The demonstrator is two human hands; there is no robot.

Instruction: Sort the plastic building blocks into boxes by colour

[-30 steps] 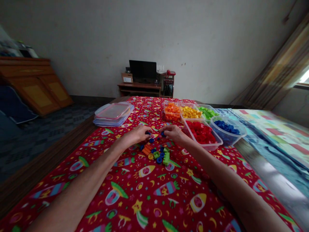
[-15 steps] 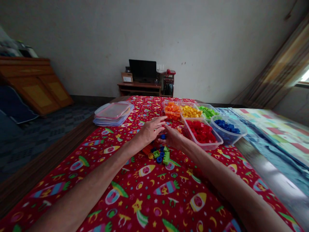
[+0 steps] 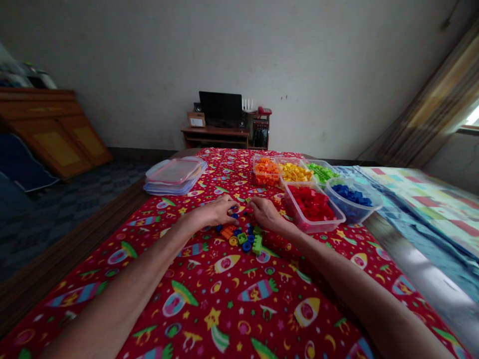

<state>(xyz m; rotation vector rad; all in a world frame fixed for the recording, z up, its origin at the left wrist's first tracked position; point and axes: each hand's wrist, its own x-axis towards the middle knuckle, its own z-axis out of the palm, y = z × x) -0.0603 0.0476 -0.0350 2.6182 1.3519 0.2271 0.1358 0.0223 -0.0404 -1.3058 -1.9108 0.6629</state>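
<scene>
My left hand is curled, thumb and fingers closing around a small blue building block at the fingertips. Opposite it, a short gap away, my right hand has its fingers pinched together; what they hold, if anything, is too small to make out. Just below both hands lies a loose group of toy pieces: an orange block, a yellow wheel, blue wheels, a small green block and a longer green block.
To the right stand clear tubs of orange, yellow, green, red and blue blocks. Stacked lids lie at the left edge of the red patterned tablecloth. A bed adjoins the right side.
My hands were close together, fingers nearly touching above the pieces. They have parted and dropped: the left went left and down, the right closed into a pinch.
</scene>
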